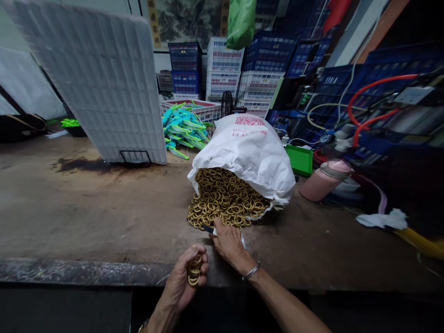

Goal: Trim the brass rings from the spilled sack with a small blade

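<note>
Several gold-coloured rings (194, 269) lie in my left hand (183, 273), its fingers curled round them just above the table's front edge. My right hand (229, 243) rests at the front of a heap of gold-coloured rings (225, 196). Between its fingers is a small object with a dark flat tip (208, 229) and a pale part; its kind does not show clearly. The heap spills from the mouth of a white woven sack (244, 143) lying on its side, with red print on top.
The brown table (104, 217) has a dark stain at left, near a tall white padded panel (114, 88). Turquoise and lime pieces (183, 127) are piled behind. A pink bottle (324, 180), green tray (300, 160) and red hoses stand right. Stacked crates (225, 69) line the back.
</note>
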Tool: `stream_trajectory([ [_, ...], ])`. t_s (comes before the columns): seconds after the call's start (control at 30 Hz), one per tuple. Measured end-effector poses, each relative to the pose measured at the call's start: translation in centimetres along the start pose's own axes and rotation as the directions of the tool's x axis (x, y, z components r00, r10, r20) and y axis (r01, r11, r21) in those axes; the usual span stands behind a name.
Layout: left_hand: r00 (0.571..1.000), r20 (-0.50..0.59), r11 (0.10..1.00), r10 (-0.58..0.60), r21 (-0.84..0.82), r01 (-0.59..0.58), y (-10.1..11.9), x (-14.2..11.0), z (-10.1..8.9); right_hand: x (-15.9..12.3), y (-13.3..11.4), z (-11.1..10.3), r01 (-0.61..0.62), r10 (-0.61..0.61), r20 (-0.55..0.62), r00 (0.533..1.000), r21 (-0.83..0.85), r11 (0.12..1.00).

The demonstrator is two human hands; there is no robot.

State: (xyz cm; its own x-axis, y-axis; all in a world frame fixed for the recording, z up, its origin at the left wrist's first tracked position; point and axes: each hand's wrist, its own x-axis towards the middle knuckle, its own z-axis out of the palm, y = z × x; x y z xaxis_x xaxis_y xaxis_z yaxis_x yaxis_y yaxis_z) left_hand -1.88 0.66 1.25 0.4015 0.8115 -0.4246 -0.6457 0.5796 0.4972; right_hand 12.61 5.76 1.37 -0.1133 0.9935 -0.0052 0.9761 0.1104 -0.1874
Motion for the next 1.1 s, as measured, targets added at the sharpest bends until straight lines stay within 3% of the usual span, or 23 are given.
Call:
stream_trajectory([
  [0.17, 0.995, -0.07, 0.997, 0.065, 0.035, -0.063, -0.1, 0.6, 0.7, -0.6, 0.7, 0.3, 0.023, -0.008, -0.051, 0.999, 0.286, 0.958],
  [0.3, 0.979, -0.113, 0.972, 0.17, 0.185, -0.148, -0.6, 1.0, 1.2, -1.9, 0.7, 0.3, 0.11, -0.04, -0.127, 0.991, 0.61, 0.785],
  [0.43, 0.954, -0.139, 0.916, 0.266, 0.344, -0.205, -1.2, 1.4, 1.1, -3.0, 0.5, 0.2, 0.118, -0.037, -0.122, 0.992, 0.767, 0.63],
  [0.8, 0.963, -0.088, 0.827, 0.255, 0.536, -0.17, -1.3, 1.1, 1.6, -3.8, 0.6, 0.5, -0.024, -0.018, 0.035, 0.999, 0.892, 0.451],
  [0.93, 0.964, -0.09, 0.782, 0.251, 0.606, -0.147, -1.4, 1.0, 1.5, -3.6, 0.5, 0.6, -0.038, 0.028, 0.027, 0.999, 0.874, 0.485],
  [1.1, 0.991, -0.033, 0.859, 0.131, 0.503, -0.097, -1.5, 0.7, 1.3, -3.5, 0.3, 0.4, -0.056, 0.067, 0.023, 0.997, 0.839, 0.541],
])
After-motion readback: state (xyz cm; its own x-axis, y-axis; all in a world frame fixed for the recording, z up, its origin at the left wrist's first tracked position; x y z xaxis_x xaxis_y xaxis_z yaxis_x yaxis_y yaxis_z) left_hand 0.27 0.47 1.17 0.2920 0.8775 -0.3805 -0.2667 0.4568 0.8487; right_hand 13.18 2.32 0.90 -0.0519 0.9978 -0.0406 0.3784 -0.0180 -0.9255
